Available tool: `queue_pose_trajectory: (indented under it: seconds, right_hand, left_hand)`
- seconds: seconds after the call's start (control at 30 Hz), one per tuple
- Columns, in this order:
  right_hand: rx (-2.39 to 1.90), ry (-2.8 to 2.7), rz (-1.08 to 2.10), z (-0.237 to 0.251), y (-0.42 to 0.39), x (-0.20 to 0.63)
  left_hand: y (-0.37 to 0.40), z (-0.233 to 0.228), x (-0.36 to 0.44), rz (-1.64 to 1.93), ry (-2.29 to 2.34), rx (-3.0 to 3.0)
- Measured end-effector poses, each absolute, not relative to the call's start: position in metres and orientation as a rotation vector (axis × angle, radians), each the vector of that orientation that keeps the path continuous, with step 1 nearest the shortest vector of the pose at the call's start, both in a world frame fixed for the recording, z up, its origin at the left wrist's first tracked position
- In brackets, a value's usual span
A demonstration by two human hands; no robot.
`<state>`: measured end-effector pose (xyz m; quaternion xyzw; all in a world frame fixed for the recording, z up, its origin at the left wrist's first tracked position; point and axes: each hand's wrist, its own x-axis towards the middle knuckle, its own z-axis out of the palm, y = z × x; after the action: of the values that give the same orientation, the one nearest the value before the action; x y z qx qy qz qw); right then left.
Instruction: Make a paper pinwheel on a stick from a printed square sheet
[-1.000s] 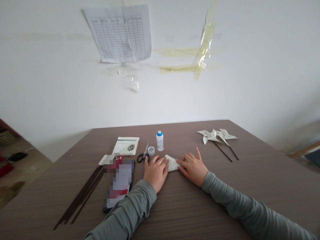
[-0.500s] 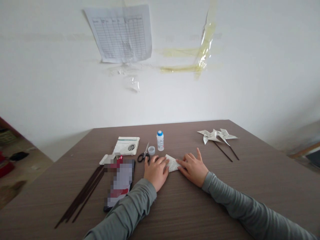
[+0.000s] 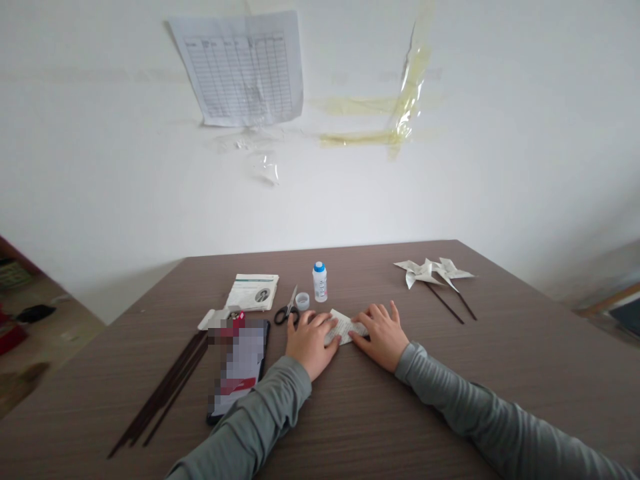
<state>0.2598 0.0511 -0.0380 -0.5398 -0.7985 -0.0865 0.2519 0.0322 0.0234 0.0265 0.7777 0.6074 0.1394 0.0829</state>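
A small folded piece of printed paper (image 3: 344,327) lies flat on the table between my hands, partly covered by the fingers. My left hand (image 3: 311,341) rests palm down on its left side, fingers spread, with thumb and index finger touching the paper. From the right, my right hand (image 3: 384,335) lays its fingertips and thumb on the other side, fingers apart. Just beyond the left fingers are black-handled scissors (image 3: 287,313) and a clear round cap (image 3: 303,301). Behind the paper a white glue bottle (image 3: 320,285) with a blue top stands upright.
Two paper pinwheels (image 3: 423,273) on dark sticks lie at the back right. A stack of printed paper squares (image 3: 253,292) sits back left, near a small red-and-white box (image 3: 233,320), a phone (image 3: 243,373) and several dark sticks (image 3: 163,393). The table (image 3: 400,427) meets a white wall.
My right hand has slid left over the paper, covering its right side, and its raised finger has come lower. The left hand stays almost in place.
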Motion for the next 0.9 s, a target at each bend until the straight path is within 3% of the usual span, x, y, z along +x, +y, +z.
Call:
queue_pose_trajectory:
  seconds: [0.4,0.9]
  right_hand:
    - [-1.759,-2.267,0.25,0.004,0.048,0.258]
    - [-1.957,-2.219,0.498,0.026,0.058,0.291]
  left_hand:
    - [0.023,0.037,0.035,0.312,1.85,2.258]
    - [0.023,0.035,0.032,0.305,1.841,2.245]
